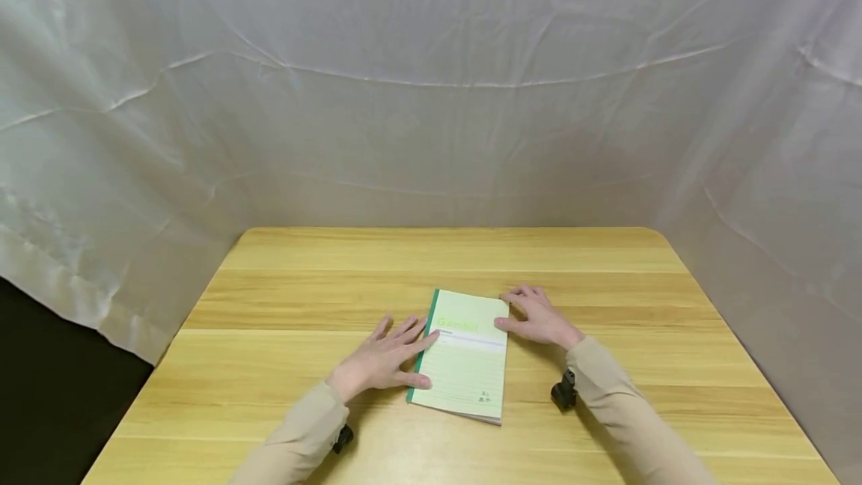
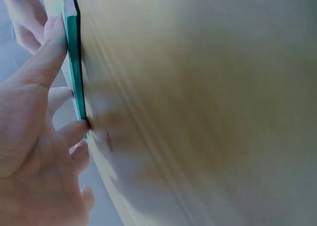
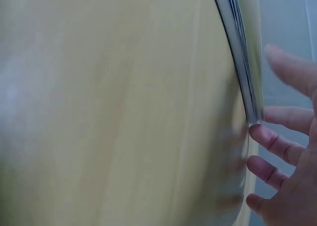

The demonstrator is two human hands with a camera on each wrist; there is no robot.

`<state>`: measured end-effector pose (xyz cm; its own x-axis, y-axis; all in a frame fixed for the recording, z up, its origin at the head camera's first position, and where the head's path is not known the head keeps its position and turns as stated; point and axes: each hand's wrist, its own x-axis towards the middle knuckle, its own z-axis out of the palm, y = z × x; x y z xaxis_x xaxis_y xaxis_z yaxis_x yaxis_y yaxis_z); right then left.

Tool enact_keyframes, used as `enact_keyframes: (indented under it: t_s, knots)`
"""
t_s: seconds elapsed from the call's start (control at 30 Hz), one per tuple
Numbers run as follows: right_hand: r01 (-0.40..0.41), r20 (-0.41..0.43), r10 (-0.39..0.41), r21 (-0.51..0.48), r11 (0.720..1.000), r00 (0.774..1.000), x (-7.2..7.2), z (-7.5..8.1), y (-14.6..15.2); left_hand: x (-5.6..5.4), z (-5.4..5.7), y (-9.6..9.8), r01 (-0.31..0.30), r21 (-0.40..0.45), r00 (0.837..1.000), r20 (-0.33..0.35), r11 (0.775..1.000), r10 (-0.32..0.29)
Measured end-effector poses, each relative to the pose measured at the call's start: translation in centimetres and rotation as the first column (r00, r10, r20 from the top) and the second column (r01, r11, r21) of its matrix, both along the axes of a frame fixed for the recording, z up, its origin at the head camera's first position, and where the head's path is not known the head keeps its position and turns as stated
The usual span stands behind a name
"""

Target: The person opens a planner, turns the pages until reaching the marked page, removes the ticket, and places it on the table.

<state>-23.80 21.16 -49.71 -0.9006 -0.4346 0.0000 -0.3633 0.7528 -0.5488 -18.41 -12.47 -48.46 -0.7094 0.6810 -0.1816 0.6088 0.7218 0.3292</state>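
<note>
A pale green notebook [image 1: 465,373] with a dark green spine lies closed on the wooden table, slightly turned. Its cover carries the printed word "Gambit" and small handwriting near the lower right corner. My left hand [image 1: 384,360] spreads over the spine side, thumb and index finger on the cover; in the left wrist view its fingers lie along the green spine [image 2: 75,62]. At the far right corner is my right hand [image 1: 539,318], fingertips right at that corner. The right wrist view shows its thumb [image 3: 290,70] raised over the cover, beside the page edges [image 3: 242,62].
The wooden table [image 1: 269,305] has rounded far corners. Pale grey sheeting [image 1: 431,133] hangs behind it and along both sides. A dark area [image 1: 54,365] shows beyond the left edge. Small black devices [image 1: 564,391] sit at both wrists, by the beige sleeves.
</note>
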Motion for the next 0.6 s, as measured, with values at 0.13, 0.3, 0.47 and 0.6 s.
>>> enact_keyframes:
  t_s: [0.13,0.3,0.47,0.6]
  knots:
    - [-0.005,0.014,0.005,0.013,1.000,1.000,-0.1,0.0,-0.2,0.5,0.2,0.4,0.009,0.002,1.000,0.004,1.000,-0.009]
    - [0.005,0.012,-0.005,0.006,1.000,1.000,-0.2,0.1,-0.1,1.0,0.4,0.9,0.017,0.038,0.998,0.059,0.999,-0.019]
    - [0.027,0.009,-0.026,-0.021,0.999,1.000,-0.4,0.0,0.1,1.3,0.3,1.2,0.031,0.081,0.993,0.111,0.996,-0.040]
    - [0.037,0.001,-0.037,-0.048,0.998,0.999,-0.5,0.0,0.4,1.6,0.2,1.4,0.033,0.061,0.996,0.083,0.998,-0.038]
